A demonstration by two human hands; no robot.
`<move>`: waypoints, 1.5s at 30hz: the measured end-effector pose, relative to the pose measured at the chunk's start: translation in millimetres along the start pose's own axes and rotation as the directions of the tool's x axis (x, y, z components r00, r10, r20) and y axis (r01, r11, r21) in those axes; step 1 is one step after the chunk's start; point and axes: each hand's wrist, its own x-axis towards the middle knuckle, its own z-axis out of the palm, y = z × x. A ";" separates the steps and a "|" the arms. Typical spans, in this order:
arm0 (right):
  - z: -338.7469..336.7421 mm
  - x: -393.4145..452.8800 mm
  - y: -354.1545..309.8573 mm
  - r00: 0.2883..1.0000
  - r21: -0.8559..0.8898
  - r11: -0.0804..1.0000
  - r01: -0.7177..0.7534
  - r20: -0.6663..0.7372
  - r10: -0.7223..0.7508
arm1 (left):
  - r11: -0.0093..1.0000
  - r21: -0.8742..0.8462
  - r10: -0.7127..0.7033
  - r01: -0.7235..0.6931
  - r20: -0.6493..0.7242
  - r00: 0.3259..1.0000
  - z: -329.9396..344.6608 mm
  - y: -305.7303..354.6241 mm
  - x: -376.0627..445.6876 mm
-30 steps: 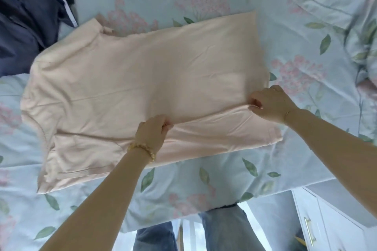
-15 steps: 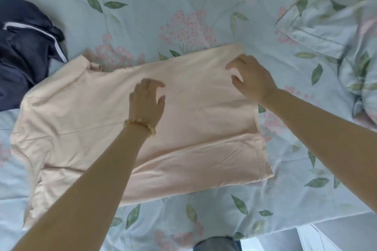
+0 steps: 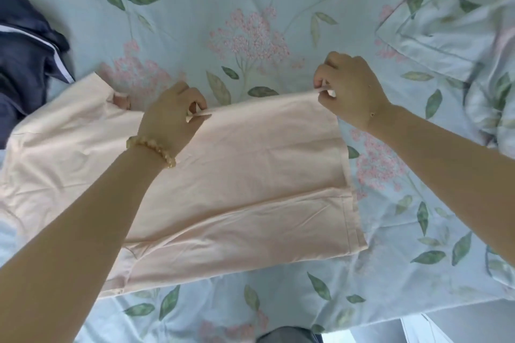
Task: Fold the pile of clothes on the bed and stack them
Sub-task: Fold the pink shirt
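Observation:
A pale peach shirt (image 3: 250,175) lies spread flat across the floral bed sheet (image 3: 223,8), its near long edge folded over toward the middle. My left hand (image 3: 170,117), with a bead bracelet at the wrist, pinches the shirt's far edge near its middle. My right hand (image 3: 348,86) pinches the same far edge at the right corner. Between the two hands the far edge is lifted slightly off the sheet. My left forearm hides part of the shirt's left side.
A dark navy garment with white piping (image 3: 25,64) lies bunched at the left, touching the shirt's collar end. A rumpled floral duvet or pillow (image 3: 459,22) fills the right side. The bed's near edge (image 3: 390,312) runs along the bottom, with white furniture below it.
Both hands let go of the near fold, moved across the shirt to its far edge, and now pinch it. The camera has tilted further over the bed.

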 end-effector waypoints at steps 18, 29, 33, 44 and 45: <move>41.5 -219.1 -66.8 0.938 -0.056 0.954 -0.295 0.173 0.300 | 0.995 0.021 -0.098 0.096 0.281 0.955 78.2 60.3 -186.9; 97.7 -133.9 -87.8 0.939 0.007 0.975 -0.223 0.271 0.213 | 0.969 0.188 -0.206 0.160 0.257 0.944 129.9 61.2 -130.5; 115.6 -132.1 -79.6 0.910 -0.020 0.946 -0.323 0.267 0.317 | 0.972 0.194 -0.195 0.133 0.348 0.917 140.2 48.3 -125.8; 87.2 -41.0 -233.1 0.908 0.422 0.805 -0.417 0.159 0.387 | 0.772 -0.530 -0.456 0.351 -0.078 0.886 -10.7 -62.1 -121.2; 90.9 -24.8 -254.5 0.899 0.456 0.775 -0.438 0.215 0.381 | 0.789 -0.491 -0.484 0.369 -0.128 0.866 -24.1 -88.3 -120.6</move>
